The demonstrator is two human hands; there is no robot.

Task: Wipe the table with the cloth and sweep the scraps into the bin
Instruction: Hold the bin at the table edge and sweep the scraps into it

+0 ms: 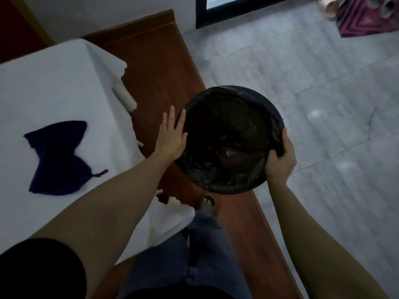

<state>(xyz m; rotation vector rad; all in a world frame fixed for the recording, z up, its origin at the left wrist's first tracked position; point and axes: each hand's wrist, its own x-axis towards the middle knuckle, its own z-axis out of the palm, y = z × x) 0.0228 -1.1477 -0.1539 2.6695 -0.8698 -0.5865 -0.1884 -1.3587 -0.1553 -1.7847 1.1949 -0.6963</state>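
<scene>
I've got the bin (pixel 228 139) just right of the table (pixel 54 87): right hand (pixel 280 160) curled on its rim, left hand (pixel 171 134) flat against it, fingers straight. Scraps inside bin, cloth (pixel 58 158) lying loose on table, so prob nearly done.

- White-covered desk (pixel 54 87): flat top at the left, draped in a white sheet whose edge hangs down on the right side.
- Dark purple crumpled cloth (pixel 58 157): lying flat on the white cover, toward the near left, a small tag or loop at its lower right corner.
- Reddish-brown wooden platform (pixel 159 67): long strip beside the desk, running from far to near.
- Pale grey marbled tile floor (pixel 302 83): right of the platform; a pink patterned item (pixel 364 18) lies at the far right corner.
</scene>
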